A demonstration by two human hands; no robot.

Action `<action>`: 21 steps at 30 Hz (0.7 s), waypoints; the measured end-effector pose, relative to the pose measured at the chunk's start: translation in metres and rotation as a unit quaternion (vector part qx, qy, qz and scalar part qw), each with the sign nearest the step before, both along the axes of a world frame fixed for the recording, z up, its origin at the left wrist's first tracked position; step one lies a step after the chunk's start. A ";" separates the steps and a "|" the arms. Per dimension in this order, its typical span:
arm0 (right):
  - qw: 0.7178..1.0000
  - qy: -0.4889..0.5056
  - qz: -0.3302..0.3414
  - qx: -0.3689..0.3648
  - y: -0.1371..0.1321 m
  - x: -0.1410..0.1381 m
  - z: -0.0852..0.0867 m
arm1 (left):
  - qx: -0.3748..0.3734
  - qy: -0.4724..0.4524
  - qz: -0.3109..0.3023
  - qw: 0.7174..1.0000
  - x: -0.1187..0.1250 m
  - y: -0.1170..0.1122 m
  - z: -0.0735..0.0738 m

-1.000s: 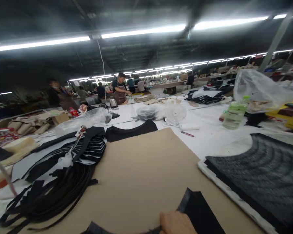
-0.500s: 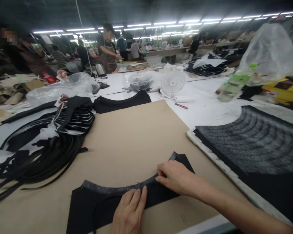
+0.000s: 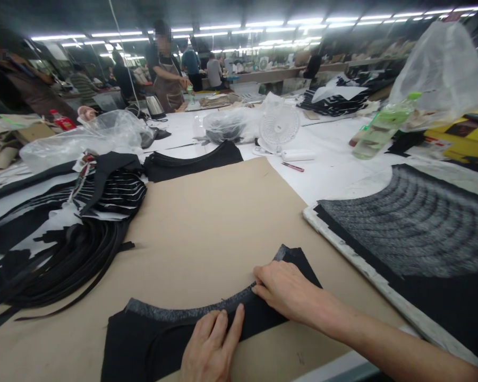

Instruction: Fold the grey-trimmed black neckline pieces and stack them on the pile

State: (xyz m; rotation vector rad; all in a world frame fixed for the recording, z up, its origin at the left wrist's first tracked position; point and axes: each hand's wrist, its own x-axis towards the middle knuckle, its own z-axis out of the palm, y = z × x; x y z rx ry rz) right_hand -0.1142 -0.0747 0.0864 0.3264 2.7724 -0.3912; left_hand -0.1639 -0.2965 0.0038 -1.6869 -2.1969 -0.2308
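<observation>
A black fabric piece [image 3: 123, 345] with a curved upper edge lies on the brown board. Along that curve runs a grey, speckled band [image 3: 159, 312]. A thin black strip [image 3: 151, 345] seems to follow the band; its course under my hands is hidden. My left hand [image 3: 211, 345] rests on the middle of the piece, fingers stretched out and the index finger apart. At the right part of the curve my right hand [image 3: 282, 289] is closed, thumb and bent fingers pinching at the edge. What lies between those fingertips is mostly covered.
A coil of black strips [image 3: 79, 265] lies left. Another black piece [image 3: 195, 162] sits at the board's [image 3: 215, 212] far edge. On the right is a panel with stacked grey-edged pieces [image 3: 414, 233]. Behind stand a small fan [image 3: 279, 127], snips [image 3: 292, 167] and a bottle [image 3: 382, 130].
The view has shifted slightly. My left index finger has spread a little further from the others. My right hand keeps its pinch at nearly the same spot on the curved edge.
</observation>
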 end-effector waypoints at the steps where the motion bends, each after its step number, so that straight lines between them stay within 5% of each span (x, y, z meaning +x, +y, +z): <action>1: 1.000 -0.003 0.002 0.004 -0.001 0.000 -0.001 | -0.001 0.001 0.000 1.000 0.000 0.000 0.000; 8: 1.000 -0.011 -0.024 0.013 -0.003 0.003 -0.001 | 0.005 -0.010 0.008 1.000 -0.002 0.004 -0.001; 15: 0.997 0.060 -0.044 0.024 -0.004 0.017 -0.013 | 0.032 -0.058 -0.012 0.998 0.012 0.038 -0.008; 21: 0.994 0.040 -0.093 -0.035 0.032 0.017 -0.002 | 0.046 -0.044 0.007 0.998 0.021 0.048 -0.022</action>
